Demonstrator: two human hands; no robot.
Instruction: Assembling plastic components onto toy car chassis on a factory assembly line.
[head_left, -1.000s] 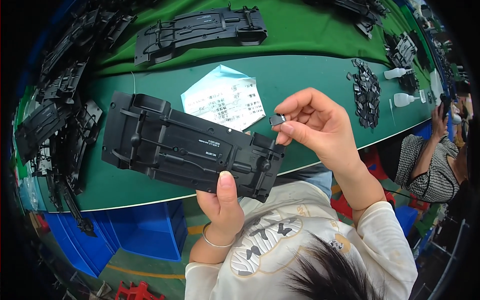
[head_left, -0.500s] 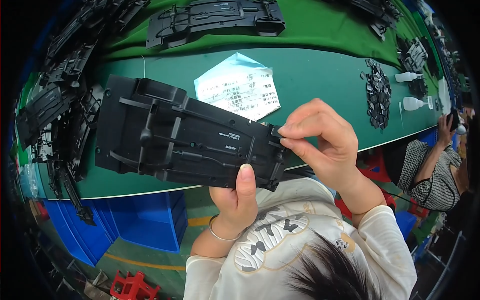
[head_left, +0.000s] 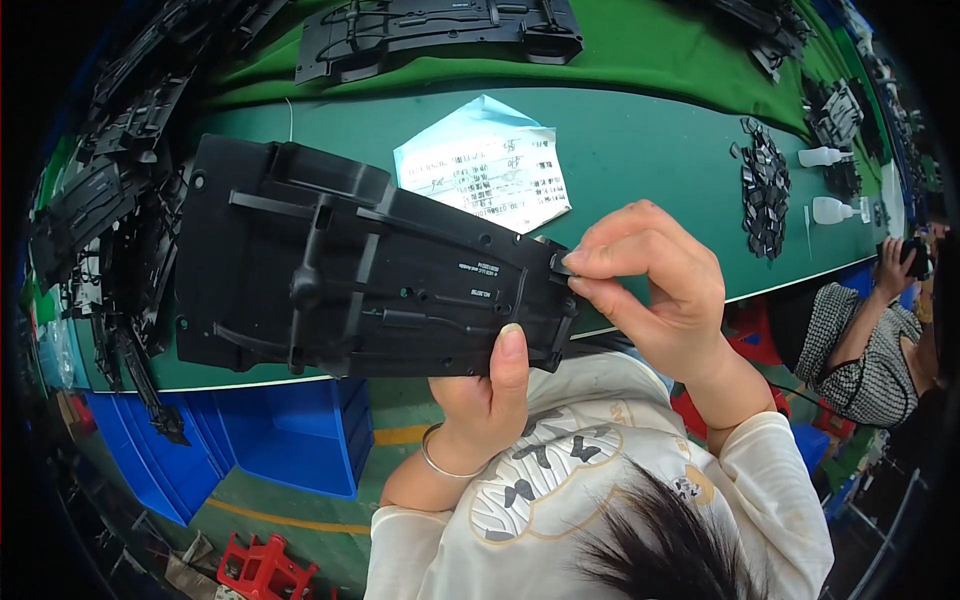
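A long black plastic chassis plate (head_left: 430,270) with moulded ribs is tilted up above the table's near edge. My left hand (head_left: 490,375) grips it from below, thumb lying on its face and fingers hidden behind it. At the plate's right end, my right hand (head_left: 645,270) pinches a small black piece (head_left: 560,264) between thumb and forefinger. That piece touches the plate's upper right corner; whether it is seated there I cannot tell. A heap of small black shiny pieces (head_left: 765,190) lies on the table to the right.
A printed sheet (head_left: 485,180) lies behind the plate. Two white squeeze bottles (head_left: 832,210) are at the right. More black chassis plates pile up at left (head_left: 130,210), and another (head_left: 440,35) rests on green cloth. Blue bins (head_left: 290,440) stand below; a person (head_left: 865,350) sits at right.
The plate has tilted slightly, its left end nearer and larger in view. Both hands have shifted a little to the right. The right-hand pinch stays at the same corner.
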